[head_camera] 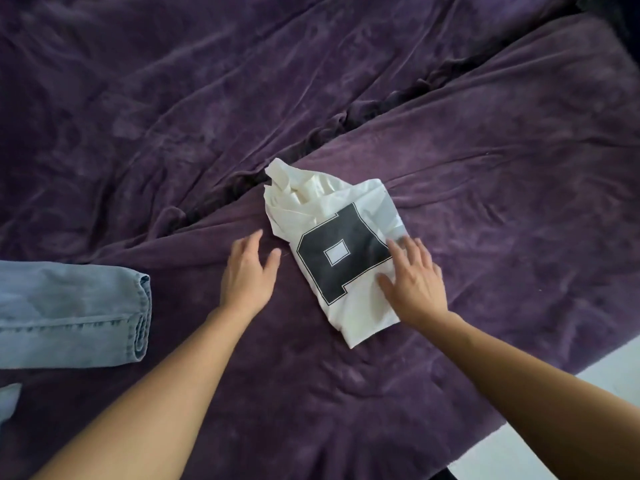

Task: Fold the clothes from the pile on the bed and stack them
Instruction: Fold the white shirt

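A white T-shirt [325, 216] with a large black block print lies bunched and partly folded on the purple blanket near the middle of the bed. My right hand [415, 282] rests flat on the shirt's right side, fingers spread over the print's edge. Just left of the shirt, my left hand [249, 271] hovers open over the blanket, fingers relaxed, holding nothing. Folded light-blue jeans [72, 317] lie at the left edge of the view.
The purple blanket [485, 168] covers the whole bed, with a deep wrinkled crease running diagonally behind the shirt. The bed's edge and a pale floor [609, 382] show at the lower right. A scrap of pale-blue cloth [8, 400] pokes in at the far left.
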`<state>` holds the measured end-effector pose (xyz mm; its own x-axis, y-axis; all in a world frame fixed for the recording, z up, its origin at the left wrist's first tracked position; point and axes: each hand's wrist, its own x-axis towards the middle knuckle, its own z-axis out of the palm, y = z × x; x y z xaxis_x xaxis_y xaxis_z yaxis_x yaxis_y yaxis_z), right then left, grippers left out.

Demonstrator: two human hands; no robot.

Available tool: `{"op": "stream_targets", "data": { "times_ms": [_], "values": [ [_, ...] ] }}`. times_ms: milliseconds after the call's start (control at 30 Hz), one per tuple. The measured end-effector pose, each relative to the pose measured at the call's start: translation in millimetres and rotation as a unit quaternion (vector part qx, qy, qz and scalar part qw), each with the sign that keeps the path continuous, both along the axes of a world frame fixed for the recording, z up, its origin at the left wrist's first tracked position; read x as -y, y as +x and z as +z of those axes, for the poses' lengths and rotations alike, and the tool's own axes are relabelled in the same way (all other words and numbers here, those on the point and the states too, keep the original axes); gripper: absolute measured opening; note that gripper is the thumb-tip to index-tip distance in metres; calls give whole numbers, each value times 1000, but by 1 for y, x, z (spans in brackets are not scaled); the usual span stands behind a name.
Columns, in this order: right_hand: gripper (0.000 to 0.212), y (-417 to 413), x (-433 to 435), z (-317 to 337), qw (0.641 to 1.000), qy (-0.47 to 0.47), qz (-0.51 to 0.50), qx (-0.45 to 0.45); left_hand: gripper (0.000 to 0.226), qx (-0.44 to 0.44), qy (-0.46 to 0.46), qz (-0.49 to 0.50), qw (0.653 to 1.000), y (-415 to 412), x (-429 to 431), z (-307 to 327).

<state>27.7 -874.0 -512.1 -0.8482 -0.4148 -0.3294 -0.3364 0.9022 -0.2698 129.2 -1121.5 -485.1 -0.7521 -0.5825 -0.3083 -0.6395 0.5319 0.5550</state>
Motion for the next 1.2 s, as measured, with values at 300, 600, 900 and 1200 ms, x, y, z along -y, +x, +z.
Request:
{"op": "stream_targets", "data": {
  "times_ms": [300,600,900,1200],
  "values": [
    [74,-4,-28,-43,991,21,-26,131,115,83,-14,5,996,-143,2,-37],
    [72,-21,-42,-33,949,-61,-233,202,101,122,-116,-259,951,-180,-52,-43],
    [30,12,-71,-14,935,-156,-264,178,26,125,-18,-344,930,-182,-89,-21],
    [14,26,-149,94,934,-212,-278,79,16,3,185,-268,946,-131,-139,78]
  ]
}}
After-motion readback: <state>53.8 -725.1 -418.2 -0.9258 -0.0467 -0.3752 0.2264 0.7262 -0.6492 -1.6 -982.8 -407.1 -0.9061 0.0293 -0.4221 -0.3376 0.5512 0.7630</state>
